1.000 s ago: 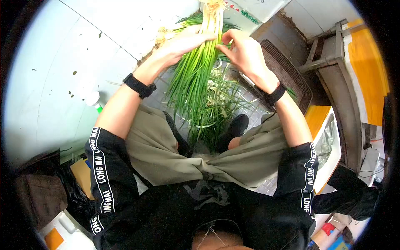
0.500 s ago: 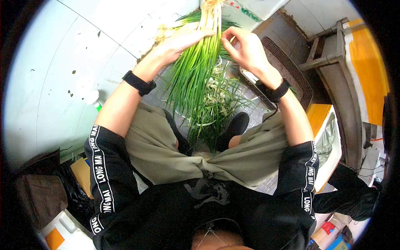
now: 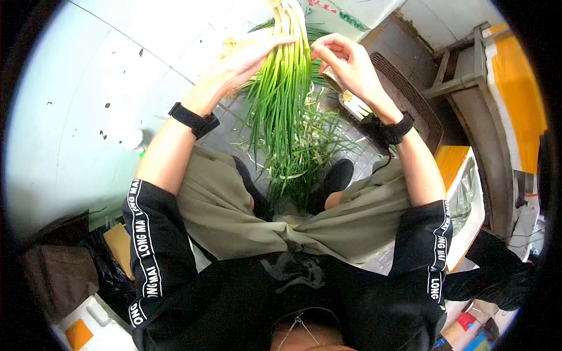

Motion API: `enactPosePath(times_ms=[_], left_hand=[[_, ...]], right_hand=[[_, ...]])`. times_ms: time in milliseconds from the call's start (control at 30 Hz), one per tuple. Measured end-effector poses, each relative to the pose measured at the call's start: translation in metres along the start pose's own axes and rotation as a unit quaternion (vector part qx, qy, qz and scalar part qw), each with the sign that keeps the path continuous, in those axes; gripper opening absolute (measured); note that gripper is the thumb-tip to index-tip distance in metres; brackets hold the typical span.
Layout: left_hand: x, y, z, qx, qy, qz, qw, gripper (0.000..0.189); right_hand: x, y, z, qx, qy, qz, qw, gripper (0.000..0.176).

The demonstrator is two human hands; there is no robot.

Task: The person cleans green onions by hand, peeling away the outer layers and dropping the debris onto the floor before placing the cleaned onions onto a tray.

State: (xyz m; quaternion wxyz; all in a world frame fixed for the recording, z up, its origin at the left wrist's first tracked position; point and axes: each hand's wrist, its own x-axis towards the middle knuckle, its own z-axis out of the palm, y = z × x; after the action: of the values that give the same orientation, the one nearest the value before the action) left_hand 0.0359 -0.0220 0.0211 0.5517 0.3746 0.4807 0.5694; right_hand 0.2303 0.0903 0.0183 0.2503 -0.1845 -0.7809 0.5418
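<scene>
My left hand (image 3: 249, 59) is closed around a bunch of scallions (image 3: 281, 73), its thumb laid across the pale stalks. The white ends point up toward the top edge, and the long green leaves hang down toward me. Just right of the stalks is my right hand (image 3: 348, 63), thumb and forefinger pinched together close to the bunch. Whatever is between those fingertips is too small to make out. Beneath the leaves, a heap of scallion trimmings (image 3: 304, 155) lies on the floor between my feet. More scallions (image 3: 319, 36) lie behind the held bunch.
At the right stands a brown woven-looking tray (image 3: 410, 96), with white scallion ends (image 3: 354, 105) near its left edge. A white foam box (image 3: 351, 14) is at the top. The tiled wall (image 3: 76, 88) rises on the left, with a white bottle (image 3: 133, 139) near my forearm.
The bunch has shifted slightly left, and its leaves hang straighter. My right hand stays beside the stalks, its wrist turned a little. The white ends below it show more.
</scene>
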Motion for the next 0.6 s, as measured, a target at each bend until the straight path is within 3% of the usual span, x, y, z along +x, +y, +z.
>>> enactPosePath(times_ms=[200,333,400,500,600], left_hand=[[-0.002,0.005,-0.001,-0.018,-0.022,0.011,1.000,0.031],[0.003,0.001,-0.007,-0.065,-0.019,0.032,0.997,0.031],[0.008,-0.001,-0.013,-0.084,-0.035,0.032,0.995,0.032],[0.007,0.001,-0.018,-0.125,-0.041,0.010,0.991,0.033],[0.010,-0.001,-0.022,-0.149,-0.020,-0.014,0.989,0.032]], right_hand=[[0.000,0.004,-0.003,0.013,-0.047,0.045,0.998,0.028],[-0.004,0.006,-0.001,-0.012,-0.047,0.026,0.998,0.031],[-0.008,0.000,0.000,-0.153,-0.059,-0.023,0.986,0.030],[-0.009,-0.006,0.005,-0.172,-0.038,0.002,0.984,0.022],[-0.011,-0.005,0.007,-0.212,0.010,-0.051,0.976,0.022]])
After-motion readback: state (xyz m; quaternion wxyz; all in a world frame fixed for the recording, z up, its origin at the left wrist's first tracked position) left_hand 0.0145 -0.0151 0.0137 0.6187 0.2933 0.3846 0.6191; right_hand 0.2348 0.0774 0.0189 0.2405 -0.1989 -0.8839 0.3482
